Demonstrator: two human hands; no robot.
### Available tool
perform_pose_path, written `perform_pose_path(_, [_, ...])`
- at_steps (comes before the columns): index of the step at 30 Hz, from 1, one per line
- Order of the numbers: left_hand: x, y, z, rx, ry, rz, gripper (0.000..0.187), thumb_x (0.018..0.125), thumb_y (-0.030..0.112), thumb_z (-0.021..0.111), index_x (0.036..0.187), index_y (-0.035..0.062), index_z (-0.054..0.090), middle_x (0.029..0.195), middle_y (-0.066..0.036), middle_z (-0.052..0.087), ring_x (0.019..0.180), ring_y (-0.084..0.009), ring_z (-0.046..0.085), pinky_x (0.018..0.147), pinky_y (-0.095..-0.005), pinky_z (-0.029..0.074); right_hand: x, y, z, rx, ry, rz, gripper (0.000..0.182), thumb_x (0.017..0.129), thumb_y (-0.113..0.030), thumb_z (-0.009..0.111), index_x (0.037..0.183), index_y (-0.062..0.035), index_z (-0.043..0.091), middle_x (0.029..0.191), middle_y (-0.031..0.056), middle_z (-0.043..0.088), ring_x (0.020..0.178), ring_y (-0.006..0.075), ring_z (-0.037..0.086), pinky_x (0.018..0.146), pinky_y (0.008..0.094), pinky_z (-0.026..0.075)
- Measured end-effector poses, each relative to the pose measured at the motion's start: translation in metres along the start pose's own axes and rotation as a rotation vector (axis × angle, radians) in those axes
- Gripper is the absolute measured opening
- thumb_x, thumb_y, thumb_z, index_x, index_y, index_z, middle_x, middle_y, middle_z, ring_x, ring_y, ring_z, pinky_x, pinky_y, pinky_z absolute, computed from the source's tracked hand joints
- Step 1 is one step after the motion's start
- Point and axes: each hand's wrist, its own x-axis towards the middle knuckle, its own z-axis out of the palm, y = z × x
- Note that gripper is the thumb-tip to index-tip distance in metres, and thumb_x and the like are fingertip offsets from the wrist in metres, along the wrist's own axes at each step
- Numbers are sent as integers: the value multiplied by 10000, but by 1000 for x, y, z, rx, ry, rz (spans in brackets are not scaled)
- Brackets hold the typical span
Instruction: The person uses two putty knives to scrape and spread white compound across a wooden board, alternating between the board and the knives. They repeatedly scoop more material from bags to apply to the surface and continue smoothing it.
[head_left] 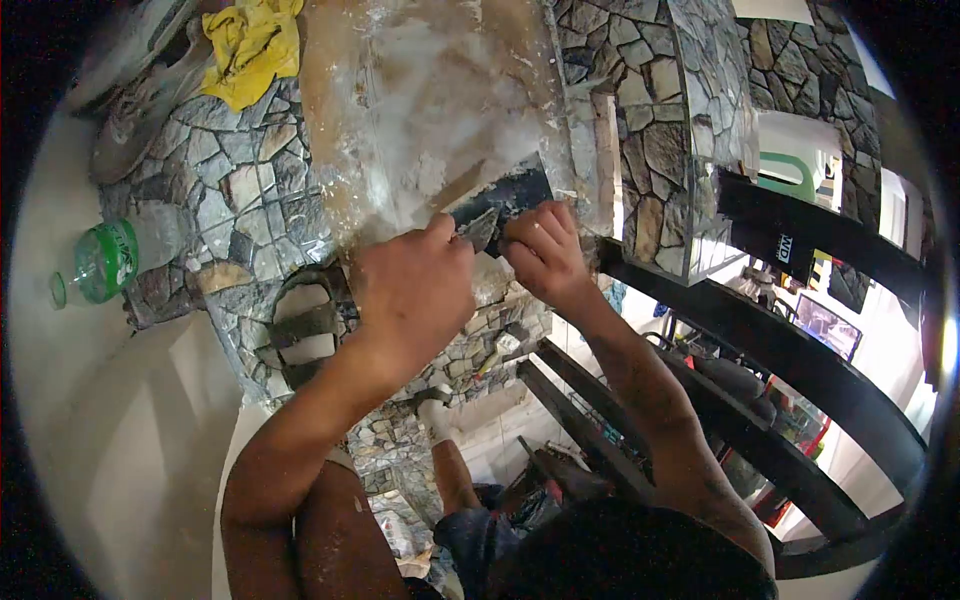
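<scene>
My left hand (418,285) is closed around a small putty knife (482,230), its handle hidden in my fist. The knife's grey blade points toward my right hand and overlaps a flat black spreader (522,190) smeared with white. My right hand (545,252) pinches the lower right edge of the spreader, fingers curled over it. Both hands are close together over the near end of a brown board (440,110), which is streaked with white paste.
A yellow cloth (250,55) and a green-labelled clear bottle (108,262) lie at the left on stone-patterned surfaces (240,190). Below my hands is a paintbrush (497,354). Black stair beams (790,340) run along the right, with a lit screen (828,326) beyond them.
</scene>
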Motion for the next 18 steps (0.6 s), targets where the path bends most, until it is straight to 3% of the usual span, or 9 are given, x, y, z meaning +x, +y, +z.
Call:
perform_pose_path(6, [20,-19,10,73,-26,-29,93,673,81,591,718,26,651,811,-149,626,717,-312,654,652,-409,526,16,-3,2,72,96,-93,177,547,-30,662,695,-36,565,840,80,587,751,232,577,691,403,456])
perform_pose_path(12, [44,-45,13,93,36,-2,89,642,72,618,700,19,661,820,-153,635,703,-333,653,660,-413,527,2,-11,-7,34,91,-26,180,577,11,685,708,-38,572,886,72,617,802,220,604,714,394,466])
perform_pose_path(18, [39,-15,-15,42,74,-29,99,653,90,598,679,20,664,805,-140,635,677,-334,647,641,-404,528,-6,-2,2,60,33,3,183,582,22,679,705,-31,555,876,76,623,801,221,605,721,408,469])
